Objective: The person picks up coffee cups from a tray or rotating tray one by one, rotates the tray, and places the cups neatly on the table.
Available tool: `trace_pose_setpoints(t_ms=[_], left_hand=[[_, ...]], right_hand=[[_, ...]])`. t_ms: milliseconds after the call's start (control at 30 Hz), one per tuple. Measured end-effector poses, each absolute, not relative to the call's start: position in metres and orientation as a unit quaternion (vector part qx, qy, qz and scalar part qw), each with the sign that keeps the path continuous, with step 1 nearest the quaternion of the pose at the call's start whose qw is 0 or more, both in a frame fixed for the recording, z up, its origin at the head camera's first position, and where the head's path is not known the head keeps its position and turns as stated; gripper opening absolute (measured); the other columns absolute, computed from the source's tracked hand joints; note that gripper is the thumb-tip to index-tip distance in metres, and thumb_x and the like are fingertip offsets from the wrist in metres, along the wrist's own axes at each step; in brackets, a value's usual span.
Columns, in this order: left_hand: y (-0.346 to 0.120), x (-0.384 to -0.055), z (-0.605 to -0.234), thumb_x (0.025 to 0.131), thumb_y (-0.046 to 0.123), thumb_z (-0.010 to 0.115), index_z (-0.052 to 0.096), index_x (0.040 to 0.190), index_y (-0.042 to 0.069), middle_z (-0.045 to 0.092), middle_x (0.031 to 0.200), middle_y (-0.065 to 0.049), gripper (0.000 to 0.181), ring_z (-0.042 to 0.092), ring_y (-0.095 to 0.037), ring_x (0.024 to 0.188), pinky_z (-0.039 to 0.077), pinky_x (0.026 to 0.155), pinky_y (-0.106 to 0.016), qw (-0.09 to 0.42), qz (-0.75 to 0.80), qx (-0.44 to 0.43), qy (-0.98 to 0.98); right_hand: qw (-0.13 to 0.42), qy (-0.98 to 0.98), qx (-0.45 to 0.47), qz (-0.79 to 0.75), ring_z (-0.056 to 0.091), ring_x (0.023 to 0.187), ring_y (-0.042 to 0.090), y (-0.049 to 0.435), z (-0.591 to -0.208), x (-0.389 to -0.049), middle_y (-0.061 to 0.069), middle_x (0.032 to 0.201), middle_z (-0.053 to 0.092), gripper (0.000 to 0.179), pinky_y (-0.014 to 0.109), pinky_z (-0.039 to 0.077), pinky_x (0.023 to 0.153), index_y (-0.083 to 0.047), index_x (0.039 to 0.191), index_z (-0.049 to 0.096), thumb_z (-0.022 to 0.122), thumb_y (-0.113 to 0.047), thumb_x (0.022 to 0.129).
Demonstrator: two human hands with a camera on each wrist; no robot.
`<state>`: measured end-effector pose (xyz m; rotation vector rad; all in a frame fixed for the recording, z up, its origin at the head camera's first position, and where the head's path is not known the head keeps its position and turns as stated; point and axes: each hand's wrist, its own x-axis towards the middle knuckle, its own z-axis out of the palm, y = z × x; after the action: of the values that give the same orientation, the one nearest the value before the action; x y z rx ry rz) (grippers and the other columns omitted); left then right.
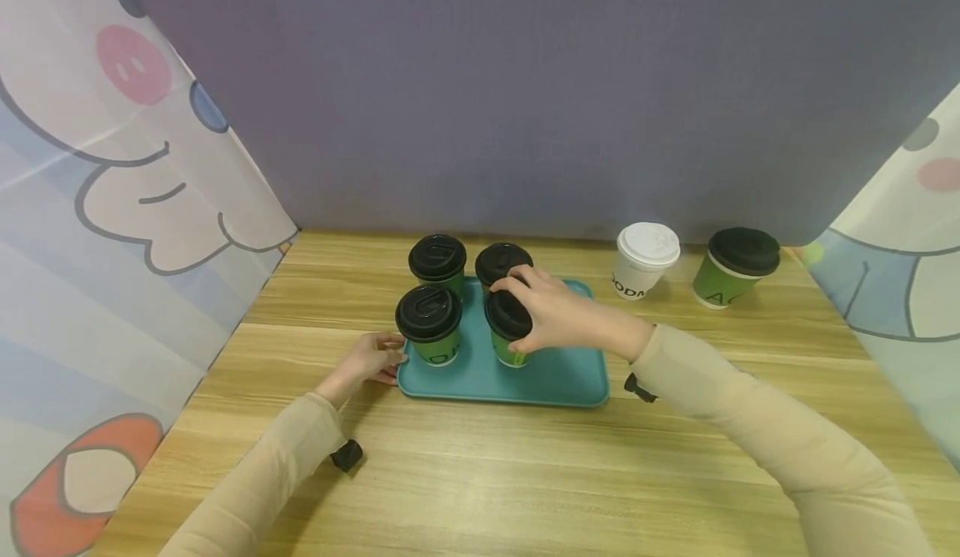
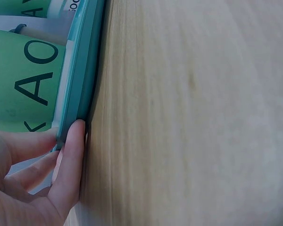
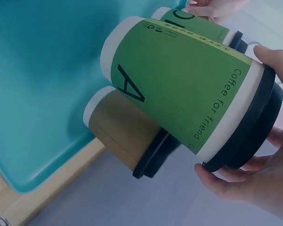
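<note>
My right hand (image 1: 558, 313) grips a green paper cup (image 3: 184, 84) by its black lid, fingers and thumb spread round the lid's edge. This cup is over the middle of a teal tray (image 1: 502, 390). Just behind it stands a brown cup (image 3: 125, 125) with a black lid. Two more green cups with black lids are at the tray's left side, one in front (image 1: 437, 348) and one behind (image 1: 438, 258). At the tray's left front corner, my left hand (image 1: 371, 358) pinches the rim between thumb and fingers.
To the right of the tray, a white cup (image 1: 637, 275) with a white lid and another green cup (image 1: 722, 283) with a black lid stand on the wooden table (image 1: 495, 482). A grey panel (image 1: 555, 107) rises along the table's back edge, with printed curtains at both sides.
</note>
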<state>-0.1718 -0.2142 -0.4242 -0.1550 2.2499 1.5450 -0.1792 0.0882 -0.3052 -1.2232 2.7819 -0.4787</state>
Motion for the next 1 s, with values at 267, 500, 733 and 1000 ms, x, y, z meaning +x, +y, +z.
trace_pose_setpoints(t_ms=[267, 500, 733, 1000], left_hand=[[-0.215, -0.173, -0.427, 0.085, 0.0, 0.052, 0.037, 0.125, -0.012, 0.055, 0.078, -0.011, 0.045, 0.055, -0.013, 0.056, 0.055, 0.053, -0.029, 0.199, 0.556, -0.058, 0.805], [-0.215, -0.173, -0.426, 0.084, 0.0, 0.052, 0.037, 0.125, -0.013, 0.055, 0.079, -0.011, 0.045, 0.055, -0.013, 0.056, 0.055, 0.054, -0.029, 0.199, 0.556, -0.056, 0.805], [-0.215, -0.172, -0.424, 0.085, 0.002, 0.053, 0.036, 0.126, -0.012, 0.054, 0.08, -0.012, 0.046, 0.055, -0.014, 0.058, 0.055, 0.055, -0.029, 0.203, 0.555, -0.059, 0.805], [-0.215, -0.173, -0.426, 0.085, 0.0, 0.052, 0.037, 0.126, -0.011, 0.053, 0.084, -0.013, 0.045, 0.055, -0.015, 0.059, 0.055, 0.056, -0.029, 0.202, 0.553, -0.061, 0.806]], right_hand=[[0.015, 0.906, -0.388, -0.167, 0.034, 0.117, 0.037, 0.103, -0.297, -0.176, 0.019, 0.127, 0.034, 0.074, 0.053, 0.034, 0.095, -0.011, 0.126, 0.039, 0.076, -0.033, 0.065], [-0.011, 0.905, -0.387, -0.174, 0.037, 0.113, 0.037, 0.118, -0.296, -0.176, 0.021, 0.124, 0.038, 0.074, 0.052, 0.039, 0.091, -0.008, 0.123, 0.042, 0.077, -0.03, 0.062], [-0.026, 0.906, -0.383, -0.178, 0.039, 0.108, 0.036, 0.136, -0.297, -0.177, 0.021, 0.121, 0.04, 0.074, 0.05, 0.041, 0.085, -0.005, 0.121, 0.043, 0.078, -0.029, 0.061], [-0.045, 0.911, -0.365, -0.187, 0.04, 0.107, 0.036, 0.16, -0.302, -0.179, 0.022, 0.118, 0.042, 0.073, 0.048, 0.042, 0.084, -0.004, 0.118, 0.044, 0.079, -0.027, 0.059]])
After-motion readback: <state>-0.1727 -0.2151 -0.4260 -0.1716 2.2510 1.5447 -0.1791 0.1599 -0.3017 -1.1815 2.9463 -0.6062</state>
